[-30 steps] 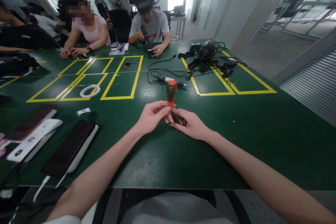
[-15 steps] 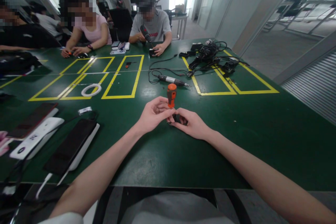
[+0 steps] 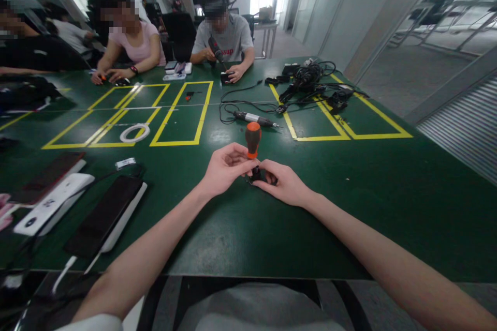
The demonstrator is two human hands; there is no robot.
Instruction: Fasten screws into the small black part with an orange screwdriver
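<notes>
A screwdriver [image 3: 253, 139] with an orange and dark grey handle stands upright between my hands. The fingers of my left hand [image 3: 225, 169] are closed around its lower part, just below the handle. My right hand [image 3: 285, 182] is closed on a small black part [image 3: 256, 173] at the tabletop, beneath the screwdriver. Fingers cover most of that part, so its kind does not show. The screwdriver's tip is hidden.
Beyond my hands lies an electric screwdriver [image 3: 254, 119] with its cord. A heap of black cables [image 3: 306, 80] is at the back right. A white ring [image 3: 134, 133], a phone [image 3: 104, 212] and a white power bank [image 3: 54, 204] are leftward. Co-workers sit opposite.
The screwdriver's handle has turned about its axis and shifted slightly left. My left hand has moved a little with it; my right hand stays in place.
</notes>
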